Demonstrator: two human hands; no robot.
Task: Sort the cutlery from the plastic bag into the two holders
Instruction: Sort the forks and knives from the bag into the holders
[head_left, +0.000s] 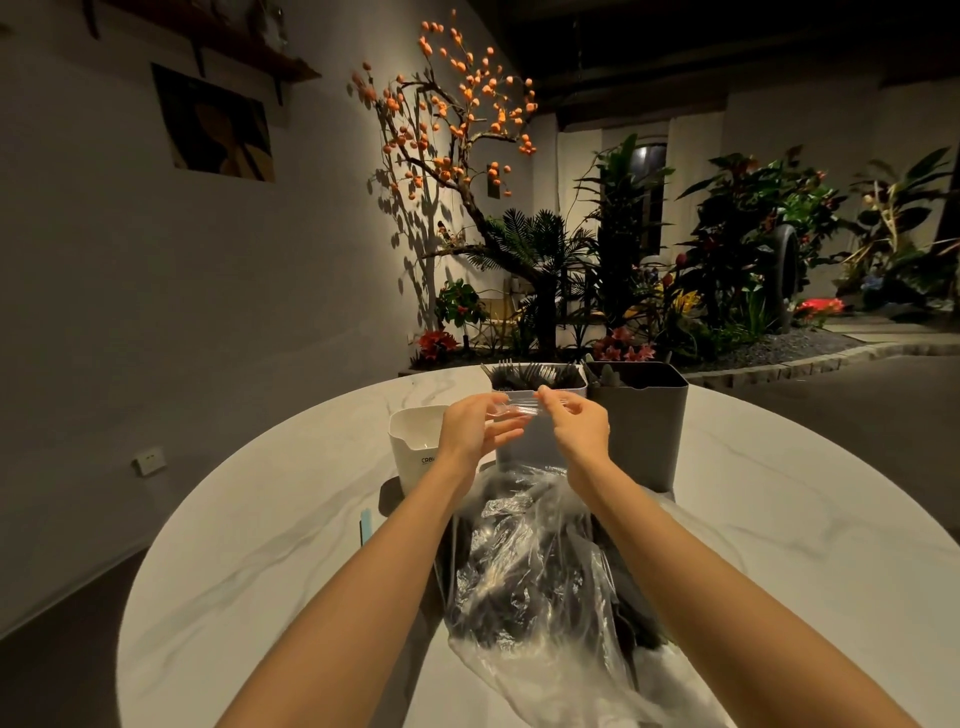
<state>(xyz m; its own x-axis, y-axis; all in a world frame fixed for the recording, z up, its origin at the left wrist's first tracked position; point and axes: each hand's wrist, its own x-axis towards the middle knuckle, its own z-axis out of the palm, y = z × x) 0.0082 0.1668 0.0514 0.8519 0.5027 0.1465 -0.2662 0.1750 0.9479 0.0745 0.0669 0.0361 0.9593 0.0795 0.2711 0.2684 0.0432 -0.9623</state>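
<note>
A clear plastic bag (540, 587) full of black cutlery lies on the round marble table (249, 551) in front of me. Behind it stand a light holder (535, 447) with black forks sticking up and a dark grey holder (649, 431) to its right. My left hand (475, 428) and my right hand (576, 423) are raised in front of the light holder. Together they pinch a small clear plastic wrapper (514, 408) stretched between their fingertips. I cannot tell what is inside the wrapper.
A white container (415, 441) with printed lettering stands left of the holders, partly behind my left wrist. A small light-blue strip (366, 525) lies on the table to the left. Plants and a tree with orange fruits fill the space beyond the table.
</note>
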